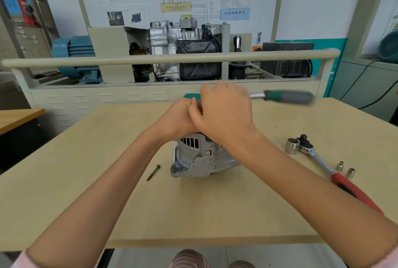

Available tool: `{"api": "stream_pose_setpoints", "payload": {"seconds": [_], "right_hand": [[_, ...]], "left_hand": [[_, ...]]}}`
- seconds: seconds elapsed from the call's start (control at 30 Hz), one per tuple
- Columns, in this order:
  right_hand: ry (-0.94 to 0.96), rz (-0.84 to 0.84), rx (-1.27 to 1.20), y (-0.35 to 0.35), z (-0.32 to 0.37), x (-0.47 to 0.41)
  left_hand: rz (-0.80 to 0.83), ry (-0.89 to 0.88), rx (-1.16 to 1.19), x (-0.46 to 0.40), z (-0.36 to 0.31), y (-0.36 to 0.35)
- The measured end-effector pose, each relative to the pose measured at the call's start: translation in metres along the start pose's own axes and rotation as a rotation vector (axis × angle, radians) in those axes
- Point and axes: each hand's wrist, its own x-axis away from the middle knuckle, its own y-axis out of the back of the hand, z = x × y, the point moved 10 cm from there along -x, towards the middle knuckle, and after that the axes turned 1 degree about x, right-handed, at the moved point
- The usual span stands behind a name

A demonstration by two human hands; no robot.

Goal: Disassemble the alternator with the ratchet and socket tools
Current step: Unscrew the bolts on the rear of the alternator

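The silver alternator [193, 160] stands on the wooden table [107, 192] in the middle. Both my hands are on top of it, close together. My left hand [178, 117] curls over the alternator's top, partly covered by the other hand. My right hand [224, 110] covers and holds the head of a ratchet whose green and grey handle [288, 97] sticks out to the right, blurred by motion. The socket and the fastener under my hands are hidden. A long dark bolt [153, 172] lies loose on the table left of the alternator.
A red-handled ratchet [344, 183] with a large socket [292, 146] lies on the right, with two small sockets [339, 166] beside it. A teal object [190, 96] shows behind my hands. A beige rail [150, 60] and an engine display stand beyond the table's far edge.
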Motion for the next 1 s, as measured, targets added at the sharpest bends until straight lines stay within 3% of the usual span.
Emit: {"api": "stream_pose_setpoints", "payload": {"seconds": [0.07, 0.13, 0.23, 0.33, 0.37, 0.4, 0.47, 0.6, 0.67, 0.8, 1.0], "right_hand": [[-0.108, 0.008, 0.175, 0.003, -0.002, 0.0], [-0.061, -0.035, 0.095, 0.007, 0.003, -0.001], [0.048, -0.028, -0.321, 0.008, 0.0, -0.005], [0.035, 0.05, -1.003, 0.002, -0.009, -0.007], [0.039, 0.058, -1.128, 0.002, -0.01, -0.006], [0.055, 0.053, -1.137, 0.004, -0.01, -0.005], [0.121, -0.014, -0.916, 0.009, -0.006, -0.002], [0.013, -0.038, -0.024, 0.003, 0.005, 0.001], [-0.056, 0.008, 0.129, 0.0, 0.008, 0.0], [0.098, -0.052, -0.012, 0.008, 0.017, -0.004], [0.205, 0.025, -0.639, 0.007, 0.003, -0.004]], "left_hand": [[0.029, -0.019, 0.014, 0.001, -0.003, -0.003], [0.079, -0.038, 0.045, 0.004, -0.008, -0.006], [0.131, -0.045, 0.06, 0.005, -0.01, -0.009], [0.175, -0.009, 0.115, 0.005, -0.003, -0.012], [0.187, 0.001, 0.137, 0.005, -0.001, -0.012], [0.192, 0.009, 0.161, 0.005, 0.0, -0.012], [0.166, 0.025, 0.17, 0.005, 0.002, -0.009], [0.042, 0.032, 0.037, -0.001, 0.004, -0.002], [0.046, 0.055, 0.002, -0.001, 0.008, -0.004], [0.108, 0.05, 0.024, 0.002, 0.006, -0.007], [0.194, 0.035, 0.128, 0.005, -0.001, -0.014]]}}
